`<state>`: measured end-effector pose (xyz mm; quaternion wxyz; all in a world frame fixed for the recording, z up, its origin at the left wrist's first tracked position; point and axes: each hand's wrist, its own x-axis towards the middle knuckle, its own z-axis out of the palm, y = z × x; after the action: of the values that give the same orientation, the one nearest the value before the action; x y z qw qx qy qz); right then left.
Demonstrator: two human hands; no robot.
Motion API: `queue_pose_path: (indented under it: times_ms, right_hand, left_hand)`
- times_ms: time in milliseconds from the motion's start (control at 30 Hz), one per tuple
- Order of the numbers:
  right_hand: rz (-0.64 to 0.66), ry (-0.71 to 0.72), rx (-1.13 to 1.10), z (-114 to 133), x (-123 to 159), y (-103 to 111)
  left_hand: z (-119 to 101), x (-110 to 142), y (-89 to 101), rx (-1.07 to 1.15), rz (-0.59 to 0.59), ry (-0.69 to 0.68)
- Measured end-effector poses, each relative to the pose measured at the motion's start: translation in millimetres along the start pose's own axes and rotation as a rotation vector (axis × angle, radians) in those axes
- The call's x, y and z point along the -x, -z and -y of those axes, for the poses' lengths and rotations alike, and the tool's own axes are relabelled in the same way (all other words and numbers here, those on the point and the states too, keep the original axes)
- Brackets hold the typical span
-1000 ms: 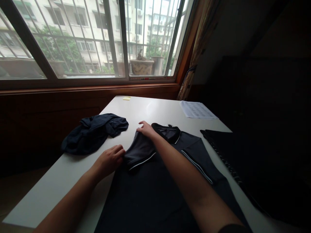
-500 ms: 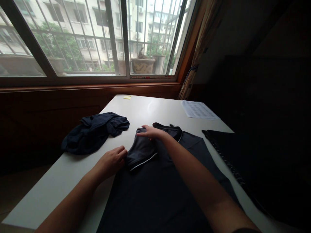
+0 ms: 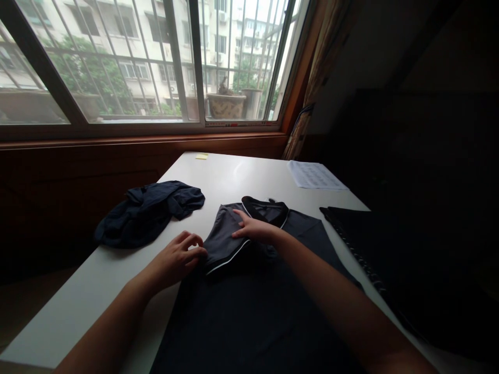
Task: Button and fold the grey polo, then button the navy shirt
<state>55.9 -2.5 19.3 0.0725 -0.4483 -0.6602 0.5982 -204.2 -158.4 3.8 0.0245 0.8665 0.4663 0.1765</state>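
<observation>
A dark grey polo shirt [image 3: 234, 306] lies spread on the white table, its black collar with white piping [image 3: 268, 210] at the far end. One sleeve is folded inward over the body, with a white-edged cuff. At the left edge of that sleeve, my left hand [image 3: 181, 259] has its fingers curled, thumb and forefinger closed on the cloth. My right hand [image 3: 255, 228] rests over the sleeve near the collar, thumb and fingers apart, holding nothing. My right forearm crosses above the shirt and hides part of its right side.
A crumpled navy garment [image 3: 146, 215] lies on the left of the white table [image 3: 89, 296]. Printed papers [image 3: 317, 175] and a yellow sticky note [image 3: 201, 156] are at the far side. Dark folded cloth [image 3: 374, 244] covers the right edge. A barred window [image 3: 156, 62] stands behind.
My right hand has drawn back from the shoulder's far corner toward me and a little right, over the sleeve. My left hand stays at the sleeve edge, its fingers bent differently.
</observation>
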Motion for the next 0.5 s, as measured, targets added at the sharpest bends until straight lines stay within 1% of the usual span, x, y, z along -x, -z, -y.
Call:
queue_pose_path:
  times_ms: [167, 267, 333, 367, 433, 500]
  right_hand:
    - [-0.044, 0.065, 0.194, -1.3, 1.2, 1.8]
    - [-0.064, 0.115, 0.335, 1.7, 4.1, 5.1]
    - [-0.048, 0.142, 0.4, 4.3, 6.0, 7.5]
    - [-0.031, 0.153, 0.43, 5.6, 6.9, 8.5]
    - [-0.011, 0.179, 0.519, 8.2, 8.4, 9.8]
    - [-0.04, 0.199, 0.632, 10.2, 9.5, 9.9]
  left_hand:
    - [0.3, -0.3, 3.0, 0.028, 0.004, -0.067]
    - [2.9, -1.3, 2.3, 0.117, -0.031, -0.056]
    - [2.1, -1.6, 3.9, 0.17, -0.056, -0.045]
    - [0.5, -1.7, 5.7, 0.187, -0.048, -0.042]
    - [-4.7, -2.1, 11.1, 0.206, 0.008, -0.045]
    - [-10.2, -2.4, 16.9, 0.215, 0.072, -0.053]
